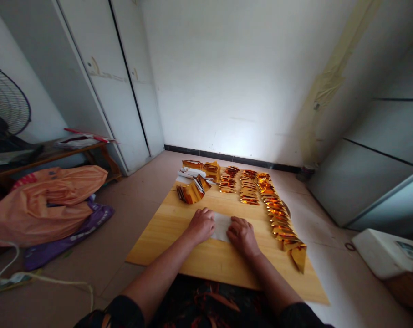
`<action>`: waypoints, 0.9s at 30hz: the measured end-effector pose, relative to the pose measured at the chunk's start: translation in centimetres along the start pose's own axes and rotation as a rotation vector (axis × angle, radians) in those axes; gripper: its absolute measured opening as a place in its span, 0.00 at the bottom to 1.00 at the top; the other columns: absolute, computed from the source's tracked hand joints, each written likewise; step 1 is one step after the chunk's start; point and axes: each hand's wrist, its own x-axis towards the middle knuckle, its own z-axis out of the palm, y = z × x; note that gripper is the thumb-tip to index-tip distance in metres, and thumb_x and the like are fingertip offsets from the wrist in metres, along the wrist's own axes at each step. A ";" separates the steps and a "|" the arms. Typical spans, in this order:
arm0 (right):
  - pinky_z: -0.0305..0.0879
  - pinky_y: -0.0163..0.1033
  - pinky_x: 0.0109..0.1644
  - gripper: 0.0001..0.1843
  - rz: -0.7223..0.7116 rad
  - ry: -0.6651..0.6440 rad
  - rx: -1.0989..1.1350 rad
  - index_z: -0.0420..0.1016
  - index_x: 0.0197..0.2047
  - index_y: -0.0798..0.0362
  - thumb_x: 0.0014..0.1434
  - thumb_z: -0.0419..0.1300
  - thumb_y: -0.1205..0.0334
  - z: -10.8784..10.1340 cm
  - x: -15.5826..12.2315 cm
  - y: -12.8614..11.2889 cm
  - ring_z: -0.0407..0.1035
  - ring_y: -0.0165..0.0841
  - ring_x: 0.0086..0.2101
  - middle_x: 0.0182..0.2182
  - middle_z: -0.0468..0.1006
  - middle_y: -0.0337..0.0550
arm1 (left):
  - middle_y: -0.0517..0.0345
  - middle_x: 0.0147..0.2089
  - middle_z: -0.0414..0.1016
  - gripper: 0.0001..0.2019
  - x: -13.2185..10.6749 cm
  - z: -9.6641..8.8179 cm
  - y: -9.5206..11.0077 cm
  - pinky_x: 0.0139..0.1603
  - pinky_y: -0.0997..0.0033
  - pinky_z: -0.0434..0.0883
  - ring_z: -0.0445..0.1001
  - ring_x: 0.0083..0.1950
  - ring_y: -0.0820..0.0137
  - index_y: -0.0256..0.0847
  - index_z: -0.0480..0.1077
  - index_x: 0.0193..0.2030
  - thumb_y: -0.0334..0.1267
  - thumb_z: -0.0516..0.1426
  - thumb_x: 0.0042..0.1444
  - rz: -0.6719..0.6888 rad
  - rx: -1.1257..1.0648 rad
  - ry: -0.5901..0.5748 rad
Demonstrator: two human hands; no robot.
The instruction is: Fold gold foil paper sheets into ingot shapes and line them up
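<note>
Left grip (202,225), right grip (242,235): on white sheet (221,227) | purple bag (42,254): lettering (82,233) illegible

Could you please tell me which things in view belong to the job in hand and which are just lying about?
Apparently part of the job:
pale sheet, between the left hand and right hand
wooden board
folded gold pieces, in rows
curved gold sheets

Seemingly just lying about:
fan
orange bundle
purple bag
white box
</note>
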 end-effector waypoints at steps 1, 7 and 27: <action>0.55 0.41 0.53 0.05 0.011 0.001 0.012 0.75 0.34 0.50 0.56 0.57 0.64 0.0 0.0 0.0 0.64 0.36 0.50 0.52 0.73 0.43 | 0.50 0.38 0.72 0.09 0.1 0.3 0.3 0.49 0.60 0.63 0.65 0.47 0.61 0.40 0.76 0.28 0.32 0.55 0.55 -0.003 0.012 -0.011; 0.55 0.42 0.55 0.16 0.110 -0.033 0.038 0.73 0.45 0.50 0.50 0.59 0.65 0.0 0.6 0.2 0.62 0.39 0.54 0.56 0.68 0.45 | 0.54 0.36 0.69 0.13 0.0 2.0 1.2 0.45 0.68 0.65 0.65 0.42 0.66 0.41 0.74 0.35 0.30 0.49 0.60 0.052 -0.058 -0.038; 0.54 0.34 0.38 0.10 0.234 -0.031 -0.020 0.74 0.38 0.51 0.50 0.59 0.68 0.2 4.7 -0.6 0.65 0.35 0.43 0.40 0.74 0.43 | 0.55 0.43 0.72 0.18 -0.8 3.3 0.4 0.50 0.68 0.68 0.67 0.47 0.68 0.42 0.76 0.40 0.20 0.51 0.51 0.060 -0.166 0.144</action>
